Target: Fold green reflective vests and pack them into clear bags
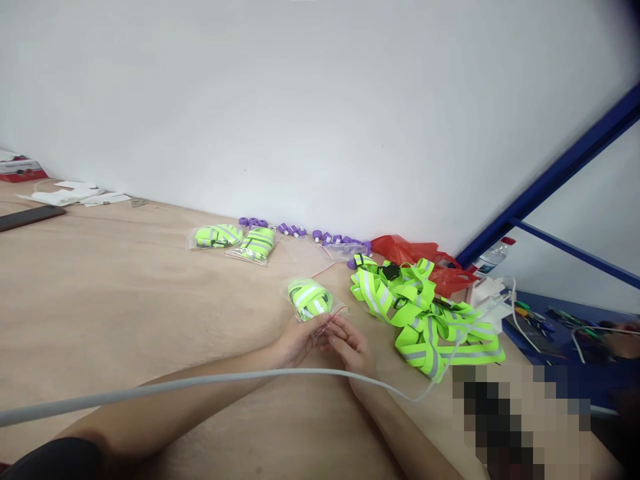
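Note:
Between my hands is a clear zip bag (pixel 311 299) with a rolled neon-yellow reflective strap inside, its red-lined opening turned towards me. My left hand (pixel 299 339) pinches the bag's mouth from the left. On the other side, the fingers of my right hand (pixel 353 347) are curled and closed at the same red-lined edge. Two more bagged straps, a left one (pixel 219 235) and a right one (pixel 258 244), lie further back. A loose heap of reflective straps (pixel 430 320) with black buckles spreads to the right of my hands.
Small purple parts (pixel 327 237) line the wall beside empty clear bags (pixel 345 252). A red plastic bag (pixel 410 250) and a bottle (pixel 495 257) stand behind the heap. A white cable (pixel 210 379) crosses above my forearms. Papers (pixel 75 195) lie far left; tools (pixel 533 317) sit at right.

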Motion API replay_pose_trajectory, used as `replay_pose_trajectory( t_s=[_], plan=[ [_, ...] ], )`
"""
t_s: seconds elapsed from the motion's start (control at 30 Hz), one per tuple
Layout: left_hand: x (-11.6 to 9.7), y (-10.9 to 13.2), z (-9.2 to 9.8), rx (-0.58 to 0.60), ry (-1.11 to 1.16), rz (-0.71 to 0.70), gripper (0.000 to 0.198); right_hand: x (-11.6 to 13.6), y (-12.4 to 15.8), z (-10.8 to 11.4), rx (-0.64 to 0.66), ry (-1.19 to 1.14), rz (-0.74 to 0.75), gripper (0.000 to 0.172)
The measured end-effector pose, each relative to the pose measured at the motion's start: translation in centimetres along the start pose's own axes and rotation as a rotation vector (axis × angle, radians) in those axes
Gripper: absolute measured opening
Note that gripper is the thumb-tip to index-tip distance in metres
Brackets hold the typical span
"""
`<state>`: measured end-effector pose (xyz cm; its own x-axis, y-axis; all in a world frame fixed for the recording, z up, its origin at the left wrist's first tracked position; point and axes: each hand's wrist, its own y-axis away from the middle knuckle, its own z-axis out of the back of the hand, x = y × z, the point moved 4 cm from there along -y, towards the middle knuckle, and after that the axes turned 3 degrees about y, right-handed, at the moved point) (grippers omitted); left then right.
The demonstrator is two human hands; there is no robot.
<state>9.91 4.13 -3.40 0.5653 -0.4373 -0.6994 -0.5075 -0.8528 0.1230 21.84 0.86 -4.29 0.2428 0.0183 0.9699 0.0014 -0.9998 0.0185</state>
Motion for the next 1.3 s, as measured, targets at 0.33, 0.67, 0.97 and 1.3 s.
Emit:
replay_pose_trajectory(
  t_s=[0.33, 0.67, 0.97, 1.3],
  plan=[
    [-0.1, 0.1, 0.3, -0.05, 0.081, 0.036, 0.042, 0.7, -0.1, -0.2, -0.034, 0.132, 0.111, 0.035],
    [-0.3, 0.3, 0.4, -0.074, 0.102, 0.008, 0.044, 2.0, 0.6, -0.2, -0.027, 0.314, 0.212, 0.025],
    [-0.4, 0.3, 0.3, -0.039, 0.075, -0.007, 0.052, 1.7, 0.3, 0.6, -0.017, 0.384, 0.315, 0.025],
    [-0.6, 0.4, -0.2, -0.037, 0.041, -0.042, 0.047, 2.8, 0.4, 0.4, -0.062, 0.319, 0.314, 0.02]
  ],
)
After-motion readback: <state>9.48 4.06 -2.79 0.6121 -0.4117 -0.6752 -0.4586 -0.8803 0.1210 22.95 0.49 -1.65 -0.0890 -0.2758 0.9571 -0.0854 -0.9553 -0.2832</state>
